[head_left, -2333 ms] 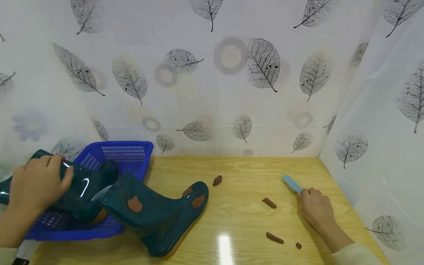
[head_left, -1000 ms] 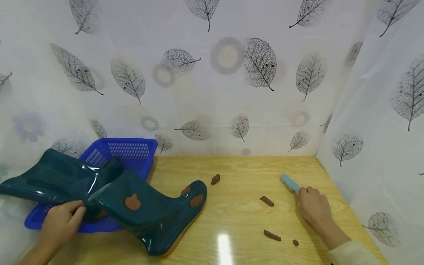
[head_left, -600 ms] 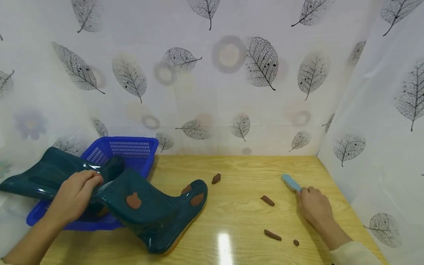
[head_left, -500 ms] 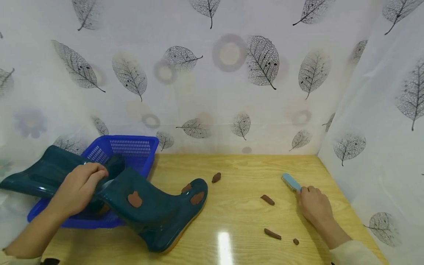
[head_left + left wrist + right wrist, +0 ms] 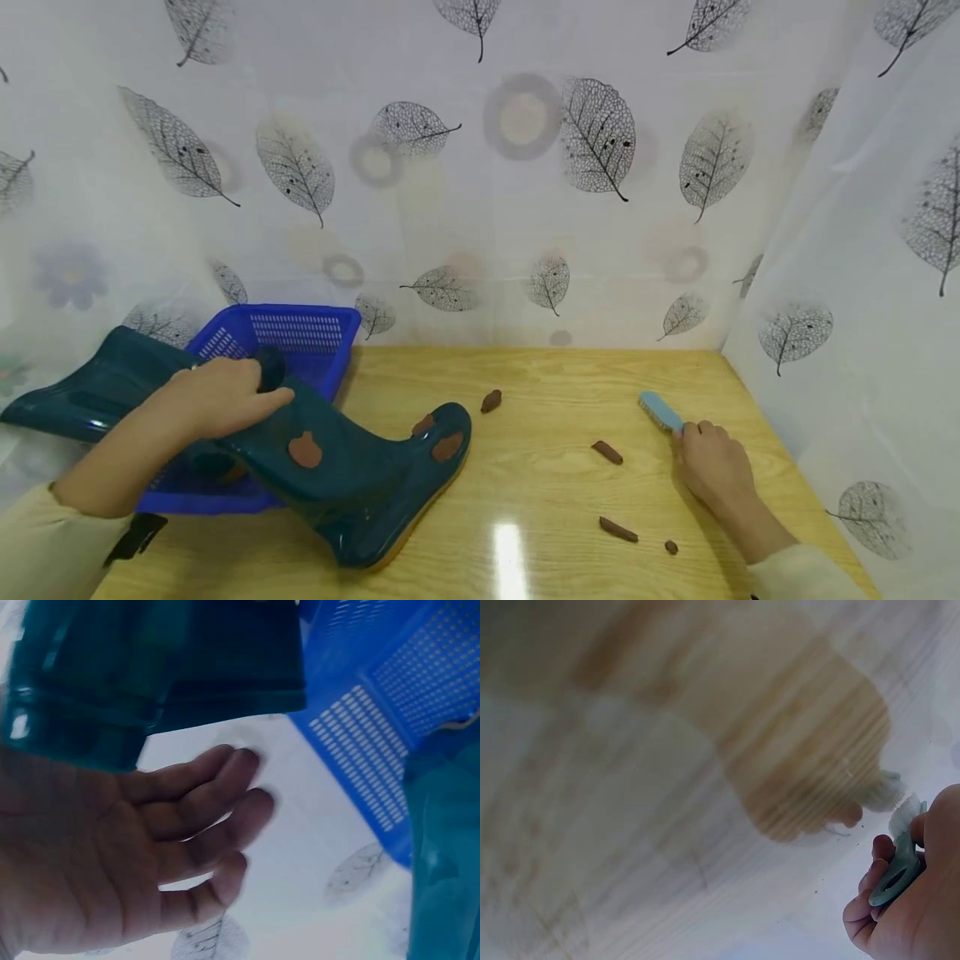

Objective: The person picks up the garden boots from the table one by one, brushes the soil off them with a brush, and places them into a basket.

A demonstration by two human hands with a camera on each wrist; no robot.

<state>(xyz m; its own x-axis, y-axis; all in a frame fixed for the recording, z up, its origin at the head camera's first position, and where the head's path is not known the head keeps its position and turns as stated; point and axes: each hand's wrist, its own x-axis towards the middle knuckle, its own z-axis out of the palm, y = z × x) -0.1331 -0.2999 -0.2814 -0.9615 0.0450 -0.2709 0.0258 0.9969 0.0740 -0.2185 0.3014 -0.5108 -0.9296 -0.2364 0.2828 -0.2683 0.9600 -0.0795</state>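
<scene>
Left hand [image 5: 217, 398]: fingers relaxed, unclasped, at shaft of brown-spotted rubber boot [image 5: 352, 467] | boot: left side of table [image 5: 540, 483], short of back edge, shaft over basket [image 5: 341, 362] — likely slick, bendy, sole-heavy; hold by shaft mouth | right hand [image 5: 716, 468]: fingers gripping bristle brush [image 5: 660, 410]

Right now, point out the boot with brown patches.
The boot whose foot lies on the table; the other boot, its foot inside the basket, shows none.
</scene>
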